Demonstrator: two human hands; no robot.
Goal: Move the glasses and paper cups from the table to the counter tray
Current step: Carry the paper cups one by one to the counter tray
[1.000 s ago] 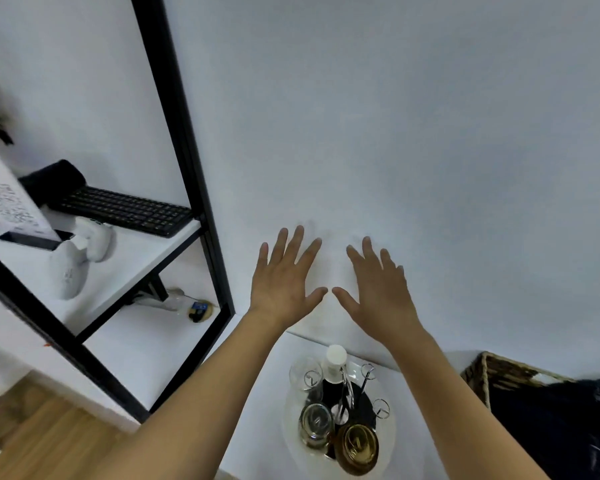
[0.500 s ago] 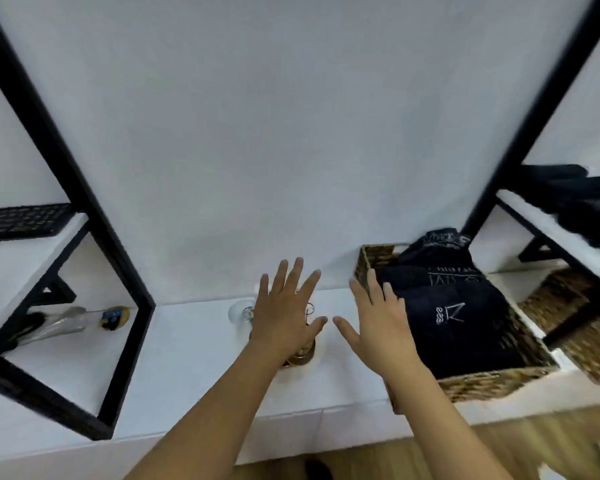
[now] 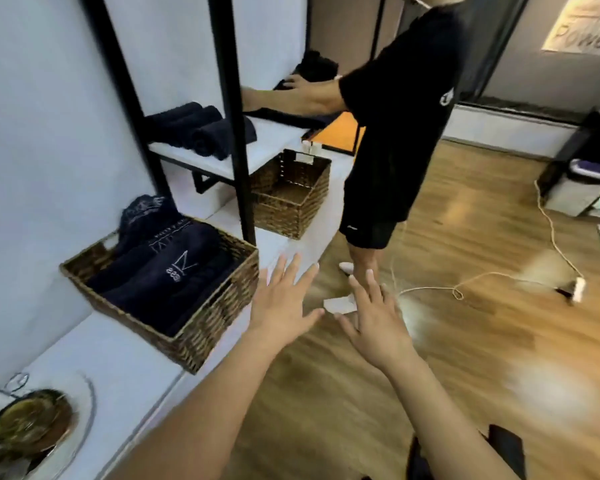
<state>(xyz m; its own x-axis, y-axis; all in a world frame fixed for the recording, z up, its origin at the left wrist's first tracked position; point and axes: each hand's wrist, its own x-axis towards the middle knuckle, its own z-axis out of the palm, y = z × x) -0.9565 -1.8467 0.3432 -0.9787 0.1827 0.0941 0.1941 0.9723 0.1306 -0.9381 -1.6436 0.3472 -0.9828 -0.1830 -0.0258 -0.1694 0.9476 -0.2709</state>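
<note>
Both my hands are stretched out in front of me with fingers spread, holding nothing. My left hand hovers over the edge of the white counter, just right of a wicker basket. My right hand floats over the wooden floor. At the bottom left a round tray stands on the counter with a brown lidded jar and a wire holder on it, partly cut off by the frame. No table, glasses or paper cups are in view.
A wicker basket of dark towels sits on the counter, a second empty basket farther along. A black-framed shelf holds rolled towels. A person in black stands by the shelf. A white cable trails over the floor.
The view has swung right, from the wall and tray to the baskets, the floor and the other person. My hands stay spread and empty in front of me.
</note>
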